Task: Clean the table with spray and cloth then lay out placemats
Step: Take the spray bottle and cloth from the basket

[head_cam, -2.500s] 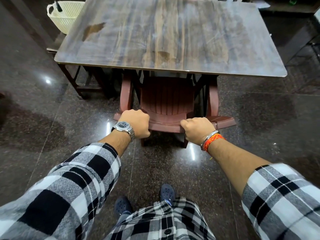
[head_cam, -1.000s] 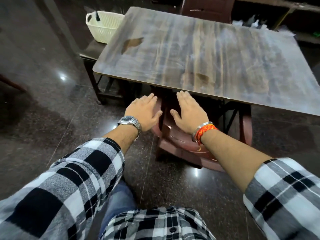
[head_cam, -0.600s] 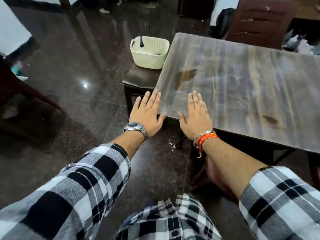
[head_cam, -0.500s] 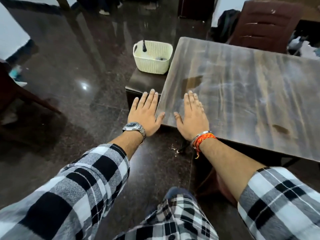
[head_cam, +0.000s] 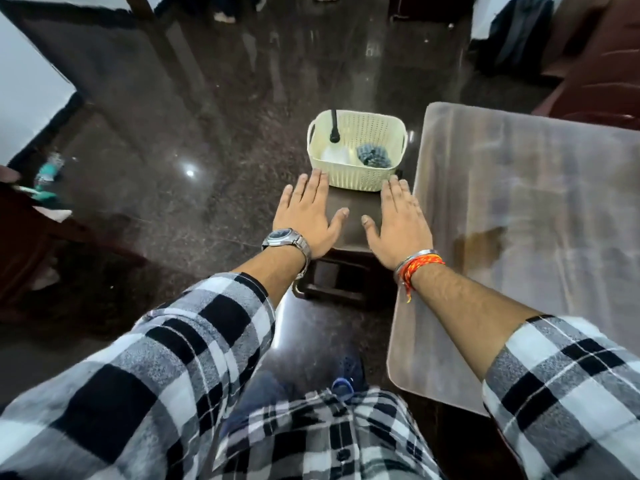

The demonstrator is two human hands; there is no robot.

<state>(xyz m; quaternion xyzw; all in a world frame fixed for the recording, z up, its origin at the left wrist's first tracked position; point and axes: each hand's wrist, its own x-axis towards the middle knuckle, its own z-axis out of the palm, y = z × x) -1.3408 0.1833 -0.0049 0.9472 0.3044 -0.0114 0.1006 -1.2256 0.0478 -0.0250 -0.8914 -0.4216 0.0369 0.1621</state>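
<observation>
A cream plastic basket (head_cam: 360, 181) stands on a dark low stool (head_cam: 349, 220) beside the table's left edge. Inside it lie a blue-grey cloth (head_cam: 374, 155) and a pale spray bottle (head_cam: 335, 155) with a black nozzle sticking up. My left hand (head_cam: 306, 216) and my right hand (head_cam: 400, 221) are stretched out flat, fingers straight, just short of the basket's near wall, holding nothing. The wood-grain table (head_cam: 540, 237) fills the right side, smeared and with a brown stain near its left edge.
A dark red chair (head_cam: 602, 84) stands at the table's far side, with a black bag (head_cam: 519, 32) on the floor behind. Another piece of dark furniture (head_cam: 31, 244) sits at the left edge. The polished dark floor (head_cam: 173, 150) spreads left of the stool.
My hands let go of the chair and opened flat. I turned and moved left along the table; the basket on the stool now lies straight ahead of both hands.
</observation>
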